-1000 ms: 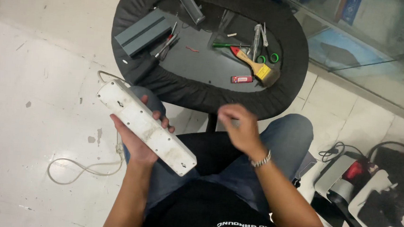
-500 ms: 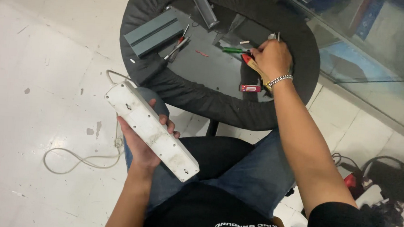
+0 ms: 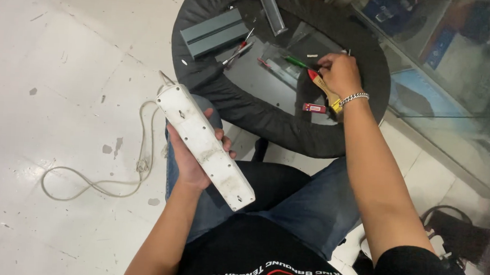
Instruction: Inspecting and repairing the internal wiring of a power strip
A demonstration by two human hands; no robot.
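While the left hand (image 3: 189, 156) grips it from below, the white power strip (image 3: 205, 146) lies diagonally across the palm, over the lap. Fingers wrap its far edge, thumb side hidden underneath. Long, flat plastic bar, scuffed and dirty, both ends sticking well out past the grip. Its pale cord (image 3: 95, 181) leaves the upper end and loops loose on the tiled floor (image 3: 60, 73), left of the hand.

Right hand (image 3: 338, 74) is stretched out to the round black padded tray (image 3: 202, 88), well apart from the strip. Fingers curled down at small items there; can't tell whether they've closed on anything. Metal chain bracelet on the wrist.

Just beside that hand, on the near side: tool with a red tip and yellow handle (image 3: 324, 87), partly under the wrist. Small flat red piece (image 3: 314, 108) nearer the body. Green-handled tool (image 3: 294, 61) just left of the fingers. Further left, a red-handled screwdriver (image 3: 241, 44) and a grey rectangular box (image 3: 215, 32), matte, ridged on top. Grey strip-shaped part (image 3: 270, 8) at the tray's far rim. Glass cabinet (image 3: 462, 66) to the right.
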